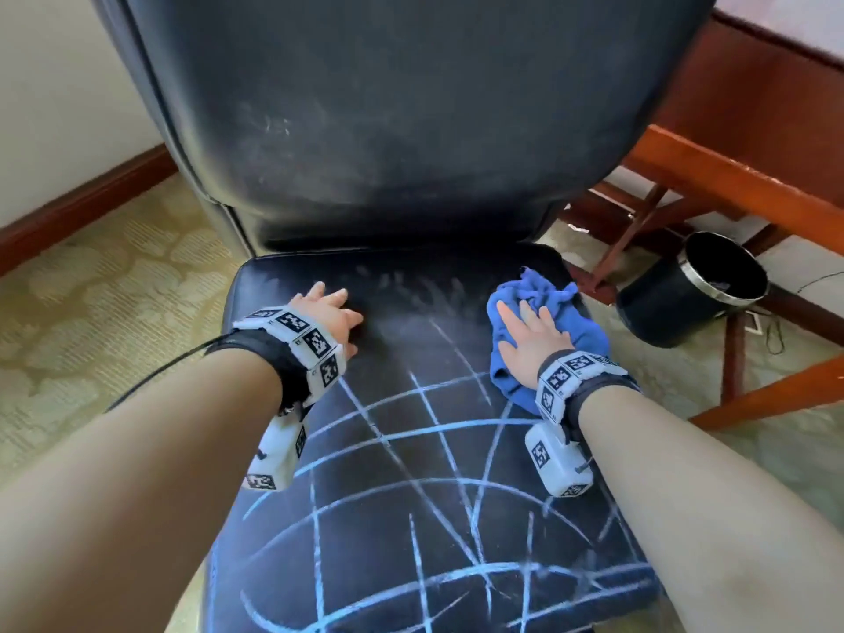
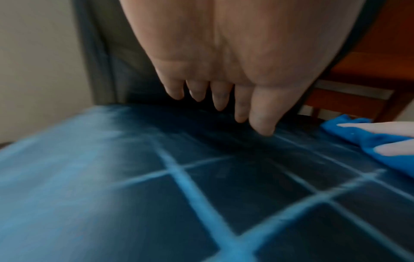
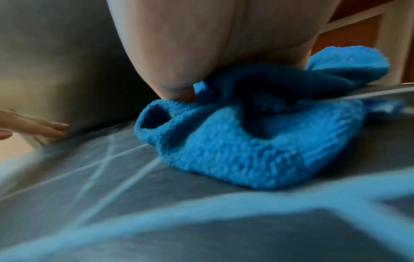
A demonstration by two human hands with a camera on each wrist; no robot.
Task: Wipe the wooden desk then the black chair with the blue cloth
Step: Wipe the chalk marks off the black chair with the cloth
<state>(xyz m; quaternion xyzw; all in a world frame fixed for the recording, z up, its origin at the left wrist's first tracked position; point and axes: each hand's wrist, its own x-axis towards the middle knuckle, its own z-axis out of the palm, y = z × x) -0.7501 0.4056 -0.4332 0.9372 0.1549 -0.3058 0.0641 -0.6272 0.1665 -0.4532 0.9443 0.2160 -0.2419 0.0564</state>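
Both hands work the black chair (image 1: 411,450) step: left hand (image 1: 331,317) flat, right hand (image 1: 532,344) flat on blue cloth (image 1: 580,331) mid-right, chalk lines (image 1: 411,518) below likely next

both forearms stretched forward, left hand (image 1: 331,312) palm down with fingers relaxed, right hand (image 1: 530,333) flat, fingers spread, pressing down

A furnished room, a hotel room or home office; patterned carpet (image 1: 91,285); wooden skirting (image 1: 82,207); desk (image 1: 740,175); padded chair (image 1: 411,130); bin (image 1: 694,290) beneath.
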